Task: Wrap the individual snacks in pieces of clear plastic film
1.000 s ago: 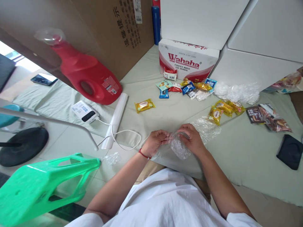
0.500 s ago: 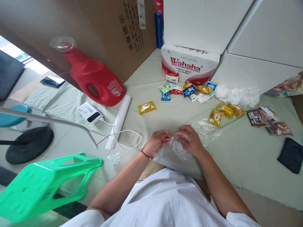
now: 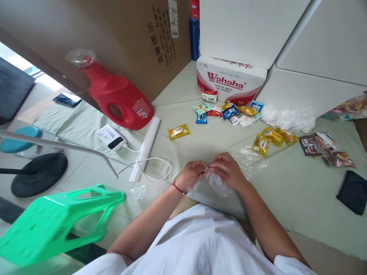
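Observation:
Both hands meet near my lap over a clear, crinkled plastic bag [image 3: 220, 185]. My left hand [image 3: 191, 175] pinches its gathered edge, and a red string bracelet circles that wrist. From the other side, my right hand [image 3: 229, 170] grips the same gathered part with bent fingers, while the rest of the bag hangs below. Another crumpled clear plastic sheet [image 3: 250, 162] lies just right of my right hand. Beyond the hands, a single yellow-wrapped snack [image 3: 179, 131] lies on the pale green cloth [image 3: 212, 141]. Several similar yellow packets [image 3: 272, 136] lie together farther right.
Mixed snack packets [image 3: 229, 111] lie before a Wahaba-style water carton [image 3: 229, 82]. A red jug [image 3: 120, 95], white power bank [image 3: 110, 136] with cable, and white roll [image 3: 145, 149] are left. A green stool [image 3: 63, 217] lies tipped at lower left; a black pouch [image 3: 352, 192] is far right.
The fingers have shifted slightly on the gathered plastic and the two hands' fingertips are closer together. The whole view has moved a little; the packets stay in place.

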Available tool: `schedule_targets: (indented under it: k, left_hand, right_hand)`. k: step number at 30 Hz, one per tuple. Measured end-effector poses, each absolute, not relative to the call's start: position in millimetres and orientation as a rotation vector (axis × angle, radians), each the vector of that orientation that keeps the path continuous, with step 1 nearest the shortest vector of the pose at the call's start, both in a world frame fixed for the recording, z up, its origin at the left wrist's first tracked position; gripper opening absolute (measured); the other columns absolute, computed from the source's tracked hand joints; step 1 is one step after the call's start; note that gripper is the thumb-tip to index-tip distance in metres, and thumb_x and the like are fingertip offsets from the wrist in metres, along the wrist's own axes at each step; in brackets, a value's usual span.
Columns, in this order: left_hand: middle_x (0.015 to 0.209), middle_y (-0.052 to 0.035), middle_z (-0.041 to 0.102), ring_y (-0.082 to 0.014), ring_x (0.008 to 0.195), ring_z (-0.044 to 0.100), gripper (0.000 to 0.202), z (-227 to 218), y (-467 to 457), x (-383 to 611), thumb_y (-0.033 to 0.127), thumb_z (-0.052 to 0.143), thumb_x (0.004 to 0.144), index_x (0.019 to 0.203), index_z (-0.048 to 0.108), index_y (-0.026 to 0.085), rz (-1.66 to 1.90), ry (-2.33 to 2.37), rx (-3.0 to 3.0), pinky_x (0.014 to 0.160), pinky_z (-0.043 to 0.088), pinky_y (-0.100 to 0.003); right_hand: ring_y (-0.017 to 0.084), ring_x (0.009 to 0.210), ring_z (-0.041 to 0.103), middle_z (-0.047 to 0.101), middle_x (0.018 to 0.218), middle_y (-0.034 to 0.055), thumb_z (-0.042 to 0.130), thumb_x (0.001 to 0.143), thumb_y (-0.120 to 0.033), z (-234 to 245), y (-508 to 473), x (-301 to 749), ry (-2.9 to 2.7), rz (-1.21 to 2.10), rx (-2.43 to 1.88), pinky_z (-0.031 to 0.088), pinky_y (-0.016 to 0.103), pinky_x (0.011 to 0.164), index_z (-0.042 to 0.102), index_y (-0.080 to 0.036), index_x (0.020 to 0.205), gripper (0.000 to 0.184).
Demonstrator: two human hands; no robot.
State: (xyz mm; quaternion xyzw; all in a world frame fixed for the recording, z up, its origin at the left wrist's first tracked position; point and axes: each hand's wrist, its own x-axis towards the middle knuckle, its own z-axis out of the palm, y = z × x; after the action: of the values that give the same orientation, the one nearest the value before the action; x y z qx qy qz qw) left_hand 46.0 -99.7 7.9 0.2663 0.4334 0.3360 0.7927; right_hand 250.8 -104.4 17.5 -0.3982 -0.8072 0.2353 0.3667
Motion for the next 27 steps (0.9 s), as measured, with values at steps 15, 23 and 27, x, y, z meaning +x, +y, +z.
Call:
schedule_targets:
  k: [15,23,27]
  left_hand:
    - [0.082,-0.0033,0.074,-0.0185,0.083,0.074,0.025,-2,-73,42,0.025,0.082,0.074,0.071,0.057,0.018,0.946,1.089,0.471,0.083,0.06,-0.035]
    - [0.091,-0.0095,0.078,-0.0221,0.092,0.075,0.032,33,-78,54,0.031,0.09,0.067,0.076,0.065,0.014,0.75,0.889,0.503,0.09,0.057,-0.035]
    - [0.075,-0.0018,0.071,-0.0153,0.076,0.069,0.035,45,-87,60,0.036,0.09,0.068,0.073,0.063,0.015,0.739,0.844,0.561,0.079,0.054,-0.029]
  right_hand:
    - [0.018,0.084,0.062,0.069,0.098,0.0063,0.055,0.098,-0.007,45,-169,288,-2.172,0.314,-1.163,0.049,0.031,0.075,0.067,-0.021,0.106,0.02]
    - [0.016,0.086,0.062,0.068,0.094,0.0021,0.064,0.098,-0.013,63,-158,286,-1.981,0.452,-1.225,0.052,0.03,0.079,0.068,-0.025,0.108,0.016]
    - [0.022,0.099,0.055,0.066,0.115,0.0083,0.07,0.096,-0.023,62,-118,258,-2.04,0.329,-1.148,0.051,0.035,0.084,0.074,-0.026,0.115,0.021]
